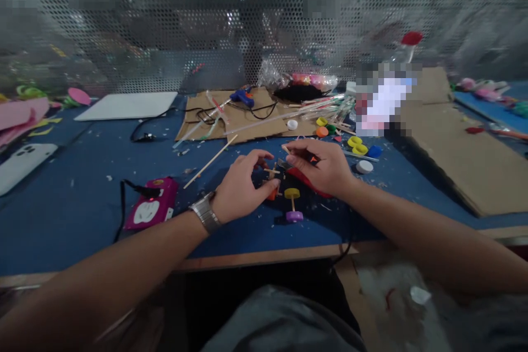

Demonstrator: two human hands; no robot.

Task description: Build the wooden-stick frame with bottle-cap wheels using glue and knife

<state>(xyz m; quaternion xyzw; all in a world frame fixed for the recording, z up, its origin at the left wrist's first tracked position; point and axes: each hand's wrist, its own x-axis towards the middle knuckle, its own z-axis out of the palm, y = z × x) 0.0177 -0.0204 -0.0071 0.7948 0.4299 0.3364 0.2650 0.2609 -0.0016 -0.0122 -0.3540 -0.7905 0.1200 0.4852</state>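
Observation:
My left hand [243,184] curls around a small stick frame [271,172], its thumb on the near side; an orange piece [272,194] shows just below. How firmly the fingers grip is partly hidden. Between thumb and fingertips my right hand [324,165] pinches a short wooden stick [286,149]. Under that hand lies a red tool [303,179] with a grey metal end, largely covered. Nearer the table edge, a yellow cap [292,193] and a purple cap [294,216] are joined by a thin stick, like two wheels on an axle.
A long wooden stick [211,161] and a magenta box [152,203] with a black cable lie to the left. Behind are cardboard [256,126], a blue glue gun [243,97] and loose bottle caps [359,149]. Larger cardboard [466,159] covers the right; a phone [25,165] lies far left.

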